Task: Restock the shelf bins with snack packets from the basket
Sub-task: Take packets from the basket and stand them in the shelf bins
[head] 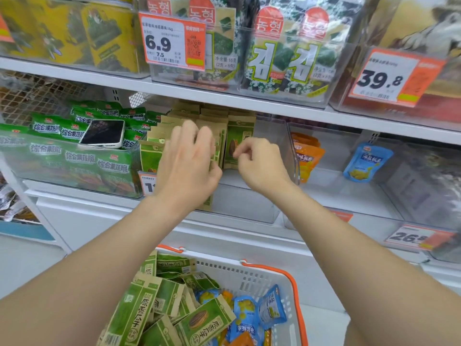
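Note:
A clear shelf bin (287, 146) on the middle shelf holds upright green-and-kraft seed packets (239, 131). My left hand (187, 163) reaches into the bin and grips a bunch of these packets, fingers over their tops and thumb below. My right hand (259, 166) is just to the right, its curled fingertips pinching the face of the rightmost upright packet. The bin's right part is bare. Below, a white basket (249, 273) with orange handles holds several more seed packets (199, 318), blue packets (270, 305) and orange ones (245, 338).
A phone (103, 133) lies on green crisp packets (74, 158) in the left bin. To the right are bins with orange packets (308, 153) and a blue packet (366, 162). Seaweed packs (287, 51) and price tags (172, 41) fill the shelf above.

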Tool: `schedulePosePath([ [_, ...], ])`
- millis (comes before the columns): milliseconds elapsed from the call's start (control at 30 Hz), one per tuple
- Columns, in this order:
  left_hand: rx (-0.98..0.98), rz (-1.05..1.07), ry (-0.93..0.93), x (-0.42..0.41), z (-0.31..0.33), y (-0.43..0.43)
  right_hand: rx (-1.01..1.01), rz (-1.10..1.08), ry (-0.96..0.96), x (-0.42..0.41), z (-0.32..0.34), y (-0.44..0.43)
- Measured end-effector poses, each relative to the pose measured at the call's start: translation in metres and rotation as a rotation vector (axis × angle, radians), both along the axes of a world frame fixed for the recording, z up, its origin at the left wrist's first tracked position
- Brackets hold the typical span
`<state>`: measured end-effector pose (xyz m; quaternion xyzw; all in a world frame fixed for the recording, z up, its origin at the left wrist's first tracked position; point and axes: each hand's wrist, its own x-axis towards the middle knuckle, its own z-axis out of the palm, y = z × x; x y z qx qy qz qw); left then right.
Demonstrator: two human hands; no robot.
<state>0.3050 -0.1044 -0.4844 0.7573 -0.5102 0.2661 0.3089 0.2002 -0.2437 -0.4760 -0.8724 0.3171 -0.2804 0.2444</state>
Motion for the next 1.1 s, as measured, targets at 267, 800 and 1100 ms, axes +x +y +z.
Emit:
schedulePosePath([
  [267,0.782,-0.025,0.208,-0.019,-0.055,0.046,-0.225,0.452,0.705,-0.053,-0.013,0.074],
  [800,1.862,-0.384,0.106,-0.093,-0.229,0.134,-0.162,0.696,1.546,-0.111,-0.118,0.163],
  [1100,1.822,-0.472,0.103,-0.102,-0.228,0.128,-0.216,0.725,1.491,-0.111,-0.114,0.171],
])
